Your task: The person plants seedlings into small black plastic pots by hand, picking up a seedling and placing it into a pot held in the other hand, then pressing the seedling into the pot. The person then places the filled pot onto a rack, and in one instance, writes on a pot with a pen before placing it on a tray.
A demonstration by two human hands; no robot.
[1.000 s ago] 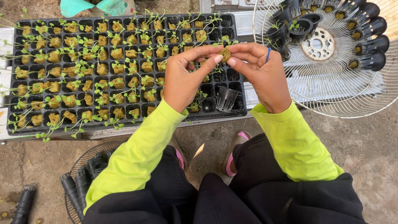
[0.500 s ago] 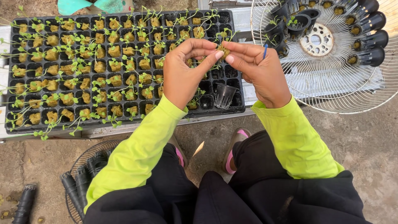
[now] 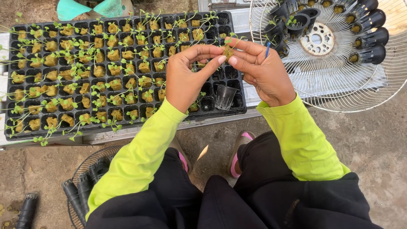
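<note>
A: Barely moved since earlier; both hands pinching seedling plug [image 3: 229, 51] above black seed tray [image 3: 127, 123]: left hand [image 3: 188, 76], right hand [image 3: 263, 72].

B: Probably light, soft, crumbly. Grip sponge cube, not fragile stem. Clear cup [image 3: 224, 97] sitting in tray below.

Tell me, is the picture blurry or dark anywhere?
Head view: soft, even daylight, no hard shadows or glare; left hand, right hand, the seedling plug they pinch and the black seedling tray are sharp; the white wire fan guard bulges slightly near the edge.
</note>
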